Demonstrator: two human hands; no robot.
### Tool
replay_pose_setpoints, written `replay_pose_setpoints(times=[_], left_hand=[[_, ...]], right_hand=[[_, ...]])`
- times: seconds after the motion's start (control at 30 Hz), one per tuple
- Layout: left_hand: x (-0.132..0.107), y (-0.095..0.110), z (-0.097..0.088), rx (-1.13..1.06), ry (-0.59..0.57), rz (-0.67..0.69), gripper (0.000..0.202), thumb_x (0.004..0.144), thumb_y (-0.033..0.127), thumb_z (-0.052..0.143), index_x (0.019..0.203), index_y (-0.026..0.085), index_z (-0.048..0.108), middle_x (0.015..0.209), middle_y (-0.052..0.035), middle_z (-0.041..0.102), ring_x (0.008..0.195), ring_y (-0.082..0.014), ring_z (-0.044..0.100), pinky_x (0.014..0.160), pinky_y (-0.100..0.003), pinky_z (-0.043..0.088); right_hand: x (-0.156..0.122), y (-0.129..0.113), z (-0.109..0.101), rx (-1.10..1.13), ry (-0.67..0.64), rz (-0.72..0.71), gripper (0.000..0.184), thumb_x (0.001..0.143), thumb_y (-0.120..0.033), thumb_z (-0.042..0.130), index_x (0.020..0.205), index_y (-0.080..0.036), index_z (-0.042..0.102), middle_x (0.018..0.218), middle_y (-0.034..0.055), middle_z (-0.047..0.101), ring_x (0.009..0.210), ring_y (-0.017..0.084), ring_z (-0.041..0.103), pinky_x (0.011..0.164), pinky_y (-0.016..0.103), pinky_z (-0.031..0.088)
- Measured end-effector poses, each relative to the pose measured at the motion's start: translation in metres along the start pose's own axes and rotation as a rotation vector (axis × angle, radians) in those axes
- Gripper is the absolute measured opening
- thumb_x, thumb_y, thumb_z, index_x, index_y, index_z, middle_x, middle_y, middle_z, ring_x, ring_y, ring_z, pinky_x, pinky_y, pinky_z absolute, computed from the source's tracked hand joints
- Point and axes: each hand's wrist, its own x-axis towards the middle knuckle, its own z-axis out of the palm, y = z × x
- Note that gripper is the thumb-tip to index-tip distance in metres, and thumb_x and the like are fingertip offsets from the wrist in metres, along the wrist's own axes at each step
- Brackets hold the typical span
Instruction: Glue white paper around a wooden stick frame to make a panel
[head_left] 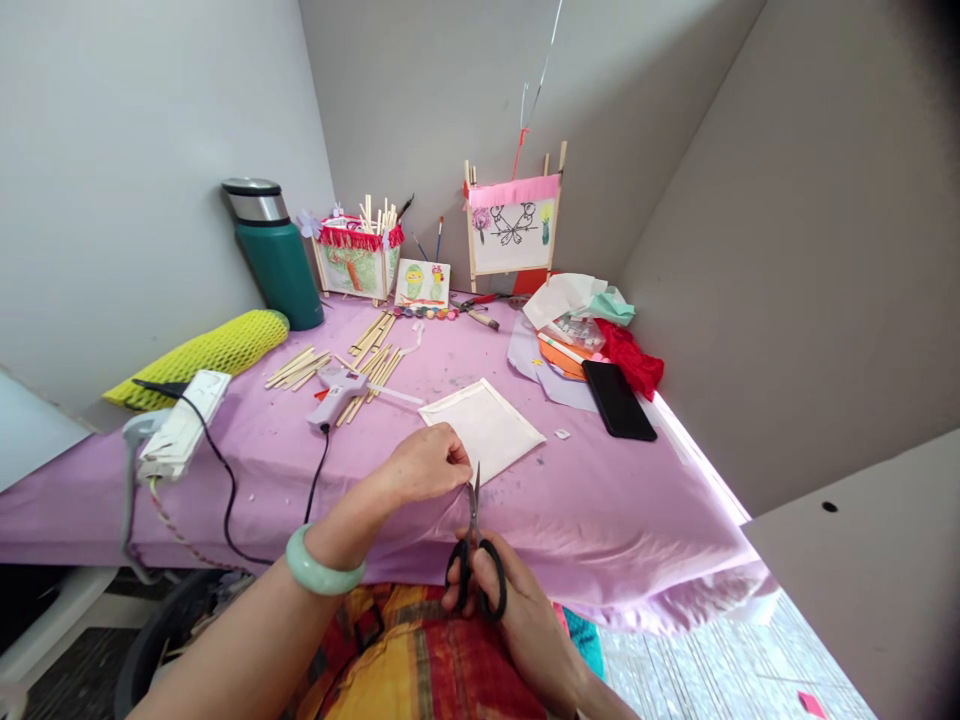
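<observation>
My right hand [499,585] grips a pair of black-handled scissors [475,525], blades pointing away from me and slightly apart. Close to the blade tips, my left hand [431,465] is closed in a pinch. Whatever lies between its fingertips is too small to make out. Just beyond both hands a white fabric-like square [487,430] with folded edges lies flat on the purple tablecloth [600,520]. To the left rests a glue gun [337,395], a clear glue stick near its tip, among thin wooden sticks [300,368].
A green bottle [277,260], yellow mesh sleeve [202,355] and power strip [184,425] stand or lie at left. At the back are a decorated stick holder [356,265] and a framed drawing [514,230]. A phone [619,400] and crumpled red cloth [630,355] lie at right.
</observation>
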Motion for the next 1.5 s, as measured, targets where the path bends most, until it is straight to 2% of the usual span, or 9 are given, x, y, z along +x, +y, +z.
replay_pose_setpoints(times=[0.13, 0.37, 0.53, 0.67, 0.87, 1.23, 1.43, 1.5], left_hand=[[0.0, -0.002, 0.001, -0.001, 0.005, 0.005, 0.014, 0.066, 0.024, 0.054, 0.062, 0.015, 0.065, 0.068, -0.0038, 0.064, 0.069, -0.0166, 0.058, 0.058, -0.024, 0.038], [0.0, -0.003, 0.001, 0.008, 0.006, 0.031, 0.015, 0.067, 0.024, 0.054, 0.062, 0.015, 0.065, 0.07, -0.005, 0.065, 0.071, -0.0172, 0.059, 0.061, -0.024, 0.039], [0.001, -0.004, 0.002, 0.017, 0.011, 0.027, 0.014, 0.067, 0.023, 0.055, 0.062, 0.015, 0.066, 0.071, -0.0049, 0.066, 0.072, -0.0173, 0.059, 0.063, -0.025, 0.041], [0.0, -0.005, 0.002, 0.026, 0.011, 0.037, 0.014, 0.067, 0.023, 0.055, 0.063, 0.015, 0.066, 0.074, -0.0049, 0.066, 0.073, -0.0171, 0.059, 0.064, -0.025, 0.041], [-0.001, -0.004, 0.0, 0.027, 0.002, 0.049, 0.015, 0.069, 0.022, 0.053, 0.061, 0.015, 0.065, 0.075, -0.004, 0.065, 0.07, -0.0161, 0.058, 0.063, -0.025, 0.04], [-0.002, -0.006, 0.0, 0.012, 0.011, 0.057, 0.014, 0.068, 0.021, 0.054, 0.063, 0.016, 0.065, 0.081, -0.0037, 0.062, 0.071, -0.0155, 0.056, 0.064, -0.026, 0.04], [-0.004, -0.01, 0.0, -0.14, 0.058, -0.005, 0.012, 0.072, 0.024, 0.052, 0.07, 0.016, 0.06, 0.067, -0.0003, 0.059, 0.062, -0.0136, 0.052, 0.058, -0.025, 0.038], [-0.005, -0.011, 0.0, -0.235, 0.085, -0.044, 0.012, 0.074, 0.026, 0.051, 0.072, 0.016, 0.058, 0.061, 0.0016, 0.056, 0.058, -0.0127, 0.05, 0.055, -0.024, 0.036]], right_hand=[[0.001, 0.003, 0.001, 0.019, 0.036, 0.02, 0.04, 0.091, -0.051, 0.048, 0.117, -0.02, 0.049, 0.086, 0.0009, 0.058, 0.074, 0.014, 0.057, 0.075, 0.029, 0.041], [0.001, 0.009, 0.001, -0.022, 0.053, -0.008, 0.038, 0.092, -0.053, 0.044, 0.11, -0.02, 0.05, 0.074, -0.0021, 0.053, 0.069, 0.014, 0.051, 0.073, 0.029, 0.039], [0.0, 0.006, 0.002, -0.051, 0.077, 0.024, 0.04, 0.091, -0.055, 0.045, 0.106, -0.019, 0.05, 0.066, -0.0042, 0.049, 0.063, 0.012, 0.046, 0.065, 0.026, 0.037], [0.001, 0.003, 0.003, -0.065, 0.108, 0.054, 0.04, 0.089, -0.056, 0.048, 0.104, -0.019, 0.051, 0.066, -0.0043, 0.049, 0.062, 0.012, 0.046, 0.063, 0.025, 0.038], [0.007, 0.001, 0.003, -0.003, 0.071, -0.001, 0.039, 0.092, -0.055, 0.042, 0.109, -0.021, 0.051, 0.077, -0.0013, 0.054, 0.071, 0.015, 0.052, 0.075, 0.029, 0.041], [0.011, -0.006, 0.005, -0.014, 0.152, -0.004, 0.036, 0.09, -0.053, 0.049, 0.1, -0.019, 0.055, 0.067, -0.0038, 0.047, 0.062, 0.012, 0.043, 0.064, 0.025, 0.036], [0.002, -0.008, 0.004, -0.037, 0.079, 0.016, 0.039, 0.087, -0.053, 0.052, 0.104, -0.018, 0.055, 0.066, -0.0031, 0.053, 0.061, 0.012, 0.049, 0.063, 0.025, 0.038], [-0.003, -0.007, -0.003, -0.123, 0.107, -0.022, 0.04, 0.085, -0.052, 0.055, 0.108, -0.018, 0.055, 0.068, -0.0016, 0.055, 0.062, 0.013, 0.052, 0.061, 0.026, 0.04]])
